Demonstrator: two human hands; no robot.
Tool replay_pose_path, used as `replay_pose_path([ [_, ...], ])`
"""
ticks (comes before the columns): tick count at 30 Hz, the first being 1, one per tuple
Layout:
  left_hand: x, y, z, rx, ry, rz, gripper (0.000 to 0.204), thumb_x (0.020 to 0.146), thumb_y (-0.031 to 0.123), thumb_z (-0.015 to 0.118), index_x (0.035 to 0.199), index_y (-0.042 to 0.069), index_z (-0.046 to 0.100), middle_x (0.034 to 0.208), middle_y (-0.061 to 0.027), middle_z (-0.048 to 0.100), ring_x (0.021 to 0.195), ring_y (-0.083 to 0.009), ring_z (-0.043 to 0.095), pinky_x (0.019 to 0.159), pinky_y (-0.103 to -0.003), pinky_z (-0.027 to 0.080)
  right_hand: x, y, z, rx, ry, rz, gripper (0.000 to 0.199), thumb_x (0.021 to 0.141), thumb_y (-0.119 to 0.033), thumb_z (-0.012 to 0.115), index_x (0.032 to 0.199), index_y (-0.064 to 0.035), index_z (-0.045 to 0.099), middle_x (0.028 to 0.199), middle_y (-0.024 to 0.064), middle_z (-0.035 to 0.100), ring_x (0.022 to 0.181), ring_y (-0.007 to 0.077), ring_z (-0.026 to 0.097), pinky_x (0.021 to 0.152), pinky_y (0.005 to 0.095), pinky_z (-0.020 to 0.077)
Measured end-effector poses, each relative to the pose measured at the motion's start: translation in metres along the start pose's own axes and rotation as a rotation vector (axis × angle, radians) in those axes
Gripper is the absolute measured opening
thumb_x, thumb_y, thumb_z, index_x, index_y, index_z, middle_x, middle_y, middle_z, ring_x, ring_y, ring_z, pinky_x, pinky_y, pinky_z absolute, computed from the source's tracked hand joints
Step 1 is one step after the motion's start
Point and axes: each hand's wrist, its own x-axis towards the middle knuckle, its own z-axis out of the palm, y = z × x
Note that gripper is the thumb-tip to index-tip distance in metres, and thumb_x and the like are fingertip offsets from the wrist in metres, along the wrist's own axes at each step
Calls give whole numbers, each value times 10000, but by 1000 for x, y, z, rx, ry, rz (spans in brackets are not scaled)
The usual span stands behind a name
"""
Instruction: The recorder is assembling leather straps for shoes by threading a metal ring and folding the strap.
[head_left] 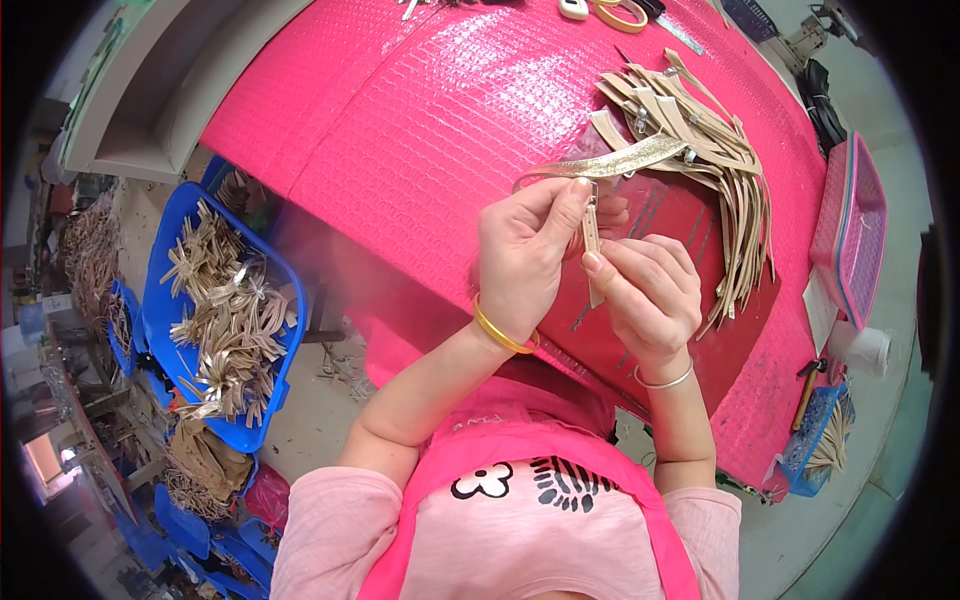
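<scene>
My left hand [525, 250], with a gold bangle on its wrist, pinches a gold glittery strap [615, 160] that arcs up and to the right over the pink table. My right hand [650, 290], wearing a thin silver bangle, grips the lower end of a narrow beige strap piece [592, 235] that hangs upright between both hands. Both hands meet at this piece, thumbs close together. A pile of similar beige straps with small metal buckles [700, 140] lies just beyond my hands.
The pink padded table [420, 110] fills the middle. A blue bin [175, 300] with several gold straps stands at the left, more blue bins below it. A pink lidded box [850, 230] and a white roll [862, 345] sit at right; a hammer [808, 385] lies nearby.
</scene>
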Motion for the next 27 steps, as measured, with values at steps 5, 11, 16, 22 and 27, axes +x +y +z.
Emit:
replay_pose_path([
  [5, -1, -2, -3, -16, 38, -12, 214, 865, 116, 443, 871, -71, 545, 774, -171, 607, 696, -219, 613, 647, -307, 516, 0, -2, 3, 17, -15, -5, 203, 627, -69, 639, 828, -72, 609, 738, 40, 592, 627, 148, 575, 579, 265, 431],
  [11, -3, -3, -2, -2, 84, -10, 249, 878, 158, 443, 834, -55, 564, 711, -89, 601, 640, -116, 578, 576, -216, 475, 4, -2, 7, 94, 19, 5, 198, 619, -35, 625, 814, -61, 611, 700, 41, 588, 612, 159, 576, 541, 256, 436],
  [16, -10, -4, -19, 336, -161, 2, 245, 873, 158, 455, 783, -37, 574, 606, -16, 542, 525, -41, 475, 471, -179, 385, 24, -4, 7, 615, 119, 1076, 78, 791, -65, 566, 768, 9, 579, 620, 15, 563, 476, 37, 478, 422, 183, 373],
  [22, -11, 10, -23, 501, -144, -20, 168, 804, 49, 537, 947, -25, 588, 649, -18, 560, 551, -42, 493, 490, -181, 398, 16, 5, 9, 1113, 138, 1125, 141, 807, -84, 550, 862, 43, 576, 669, 63, 585, 525, 91, 537, 468, 188, 430],
  [27, -6, 13, -35, 702, -86, 159, 186, 788, 38, 525, 952, -39, 566, 727, -113, 605, 652, -137, 579, 572, -273, 439, 14, -15, 12, 1277, 180, 1174, 180, 832, -84, 508, 934, 53, 565, 779, 122, 612, 647, 168, 607, 616, 244, 491],
])
